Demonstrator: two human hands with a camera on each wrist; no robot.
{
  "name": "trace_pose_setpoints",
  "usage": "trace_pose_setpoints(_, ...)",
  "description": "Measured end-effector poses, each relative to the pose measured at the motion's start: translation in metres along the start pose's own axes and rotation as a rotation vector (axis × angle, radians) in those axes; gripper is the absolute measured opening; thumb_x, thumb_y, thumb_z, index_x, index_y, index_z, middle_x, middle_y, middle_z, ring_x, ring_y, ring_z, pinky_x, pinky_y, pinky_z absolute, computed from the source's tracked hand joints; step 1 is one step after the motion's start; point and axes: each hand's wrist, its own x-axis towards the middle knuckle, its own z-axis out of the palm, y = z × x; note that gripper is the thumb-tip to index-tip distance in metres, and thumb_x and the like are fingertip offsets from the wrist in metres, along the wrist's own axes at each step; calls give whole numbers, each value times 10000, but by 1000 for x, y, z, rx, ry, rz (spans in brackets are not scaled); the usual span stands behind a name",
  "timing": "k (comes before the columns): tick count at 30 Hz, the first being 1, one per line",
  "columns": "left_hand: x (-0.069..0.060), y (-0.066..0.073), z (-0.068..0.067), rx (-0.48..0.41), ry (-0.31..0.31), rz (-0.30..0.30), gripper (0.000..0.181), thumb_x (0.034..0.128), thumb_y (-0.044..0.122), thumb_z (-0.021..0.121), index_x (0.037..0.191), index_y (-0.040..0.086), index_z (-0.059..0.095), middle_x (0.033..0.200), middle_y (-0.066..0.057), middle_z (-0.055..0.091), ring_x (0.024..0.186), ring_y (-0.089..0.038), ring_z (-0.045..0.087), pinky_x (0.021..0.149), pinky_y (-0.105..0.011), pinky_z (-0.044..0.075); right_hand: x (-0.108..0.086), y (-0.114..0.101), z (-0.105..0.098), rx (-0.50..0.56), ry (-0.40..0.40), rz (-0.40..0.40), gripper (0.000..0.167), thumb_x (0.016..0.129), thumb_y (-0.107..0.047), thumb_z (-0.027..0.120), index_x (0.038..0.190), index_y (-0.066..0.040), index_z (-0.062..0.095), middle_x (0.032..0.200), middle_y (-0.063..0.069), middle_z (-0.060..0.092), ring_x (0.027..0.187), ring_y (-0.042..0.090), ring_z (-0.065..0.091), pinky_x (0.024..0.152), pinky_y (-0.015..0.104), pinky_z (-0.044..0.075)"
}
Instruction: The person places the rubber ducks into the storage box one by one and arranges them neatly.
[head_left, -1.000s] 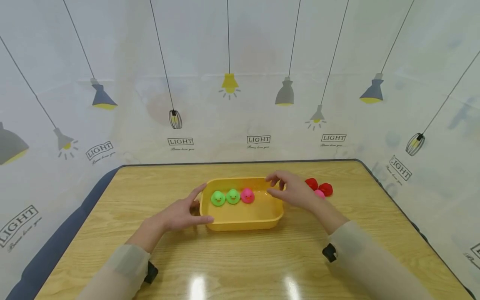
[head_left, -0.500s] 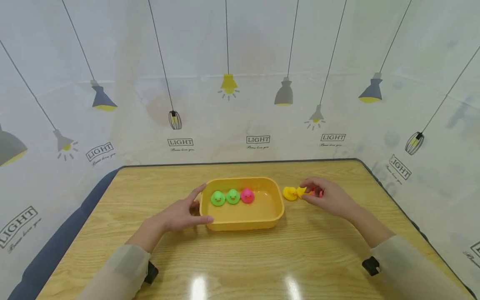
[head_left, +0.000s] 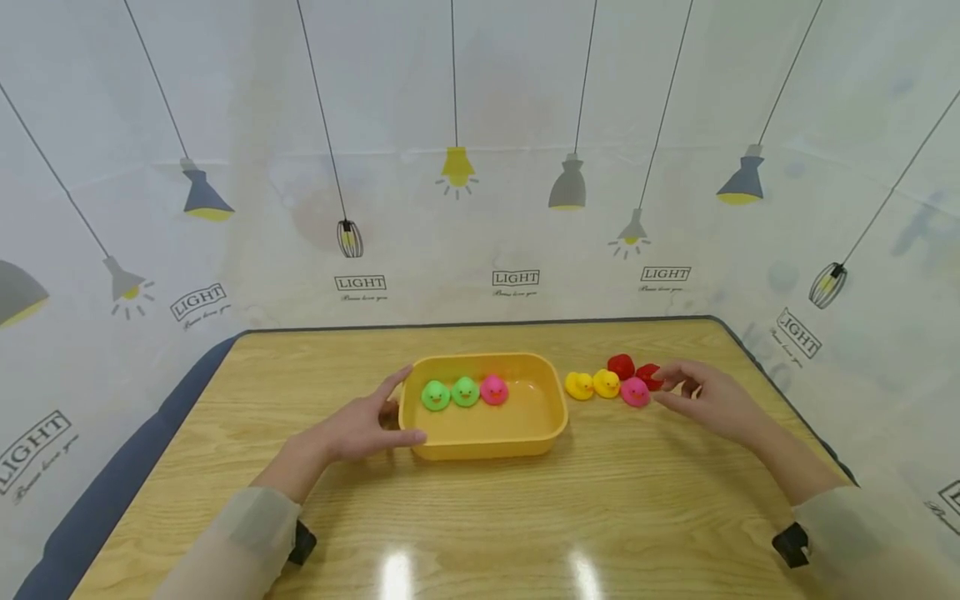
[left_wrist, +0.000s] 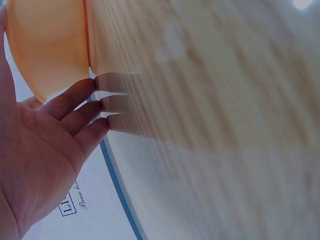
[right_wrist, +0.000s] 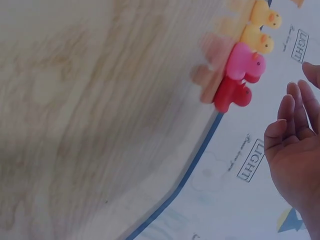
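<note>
A yellow plastic tray [head_left: 525, 421] holds two green toy ducks [head_left: 435, 396] and a pink toy duck [head_left: 494, 390] in a row. My left hand [head_left: 356, 427] rests at the tray's left end, thumb on the front rim and extended fingers along the side. To the right of the tray, two yellow ducks [head_left: 579, 385], another pink duck [head_left: 635, 392] and two red ducks [head_left: 621, 366] sit close together. My right hand [head_left: 712, 402] hovers beside the right-hand red duck, fingers loosely bent, holding nothing. In the right wrist view its fingers appear apart from the ducks [right_wrist: 232, 95].
The wooden table [head_left: 480, 517] has a dark rim along its back and sides. Behind it hangs a white cloth backdrop [head_left: 510, 233] printed with lamps. Bare wood lies in front of the tray and to its left.
My right hand has moved right, from over the tray's right end past the yellow ducks to the red ones, uncovering the ducks. My left hand and the tray have stayed put.
</note>
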Motion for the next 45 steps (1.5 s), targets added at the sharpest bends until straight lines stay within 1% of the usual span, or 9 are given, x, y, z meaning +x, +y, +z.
trace_pose_setpoints(6, 1, -1, -1, 3, 0, -16, 1197, 874, 791, 765, 1753, 474, 17, 1602, -153, 616, 1508, -440, 527, 1253, -723, 353, 2, 16, -5, -13, -5, 31, 379, 1064, -286, 756, 1357, -51, 705, 1161, 109, 746, 888, 141, 597, 674, 271, 509)
trace_pose_setpoints(13, -1, 1, -2, -5, 0, -26, 1201, 868, 782, 779, 1752, 474, 27, 1621, -162, 597, 1517, -442, 521, 1255, -727, 348, 16, 30, -7, -22, -37, 99, 429, 1081, -296, 730, 1405, -22, 663, 1201, 152, 736, 931, 203, 603, 701, 285, 516)
trace_pose_setpoints(20, -1, 1, -1, 2, -1, -22, 1196, 879, 776, 772, 1757, 454, 27, 1631, -174, 584, 1527, -455, 510, 1255, -726, 347, 31, 41, -6, -30, -55, 123, 456, 1086, -349, 720, 1425, -50, 656, 1218, 157, 724, 993, 257, 645, 804, 338, 538)
trace_pose_setpoints(23, -2, 2, -2, -4, -2, -31, 1198, 870, 780, 778, 1755, 464, 36, 1632, -170, 583, 1529, -450, 508, 1259, -720, 347, 37, 45, -3, -23, -63, 138, 464, 1087, -378, 715, 1428, -70, 657, 1221, 153, 719, 1012, 273, 661, 821, 352, 542)
trace_pose_setpoints(28, -1, 2, -1, -4, -5, -28, 1196, 870, 780, 778, 1753, 472, 32, 1625, -155, 594, 1524, -441, 516, 1255, -718, 354, 46, 48, 3, -20, -63, 161, 448, 1080, -390, 724, 1399, -80, 669, 1191, 149, 723, 1011, 281, 662, 772, 347, 536)
trace_pose_setpoints(32, 0, 1, -1, 0, -3, -20, 1199, 878, 772, 777, 1756, 460, 23, 1619, -142, 604, 1525, -450, 512, 1248, -730, 352, 51, 47, 6, -12, -59, 178, 441, 1074, -372, 733, 1374, -56, 668, 1176, 169, 723, 989, 287, 645, 752, 344, 529)
trace_pose_setpoints(37, -1, 1, 0, -3, 2, -27, 1194, 866, 780, 782, 1749, 484, 35, 1622, -138, 602, 1532, -452, 506, 1257, -722, 349, 52, 48, 7, -9, -62, 207, 440, 1088, -362, 712, 1385, -43, 647, 1218, 214, 711, 990, 296, 642, 761, 331, 536)
trace_pose_setpoints(42, -3, 2, 0, 1, 1, -27, 1190, 872, 781, 776, 1749, 482, 29, 1630, -169, 586, 1525, -465, 511, 1251, -716, 364, 50, 53, 5, -33, -66, 191, 426, 1109, -341, 678, 1421, -55, 634, 1235, 229, 709, 1026, 322, 653, 764, 340, 532)
trace_pose_setpoints(45, -4, 3, -1, 2, 0, -29, 1189, 872, 784, 773, 1749, 481, 31, 1628, -169, 588, 1514, -457, 525, 1246, -708, 377, 49, 55, 4, -37, -70, 197, 435, 1108, -332, 678, 1443, -60, 623, 1238, 229, 707, 1026, 324, 656, 770, 334, 531)
